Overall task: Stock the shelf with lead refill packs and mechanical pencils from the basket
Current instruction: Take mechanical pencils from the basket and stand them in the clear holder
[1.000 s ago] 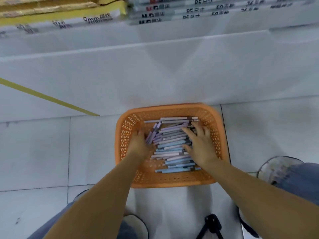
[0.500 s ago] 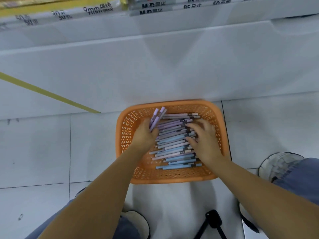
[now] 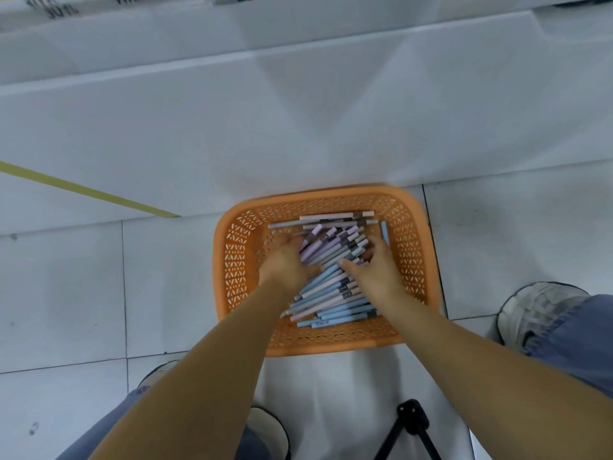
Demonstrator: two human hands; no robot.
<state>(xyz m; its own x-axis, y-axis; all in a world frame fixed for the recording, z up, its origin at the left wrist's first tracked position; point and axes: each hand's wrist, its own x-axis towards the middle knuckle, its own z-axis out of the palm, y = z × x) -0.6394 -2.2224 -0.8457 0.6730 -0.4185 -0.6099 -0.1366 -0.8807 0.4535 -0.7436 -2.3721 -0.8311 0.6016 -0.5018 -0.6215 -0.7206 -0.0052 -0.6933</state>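
Observation:
An orange plastic basket [image 3: 238, 260] stands on the white tiled floor below me, holding several mechanical pencils [image 3: 331, 293] in purple, blue and pink. Both my hands are inside it. My left hand [image 3: 285, 260] is closed around a tilted bunch of purple pencils [image 3: 315, 247]. My right hand [image 3: 374, 270] presses on the same bunch from the right side, fingers curled over the pencils. A single blue pencil [image 3: 384, 232] lies apart by the right wall. The shelf itself is mostly out of view at the top.
The white base of the shelf unit [image 3: 298, 111] rises just behind the basket. A yellow tape line [image 3: 86, 190] runs across the floor at left. My shoes [image 3: 530, 313] and jeans flank the basket, and a black tripod leg [image 3: 411, 423] stands near me.
My left hand has closed on a bunch of purple pencils and tilted them. My right hand has moved in against that bunch. The pile has skewed from level rows to a diagonal heap.

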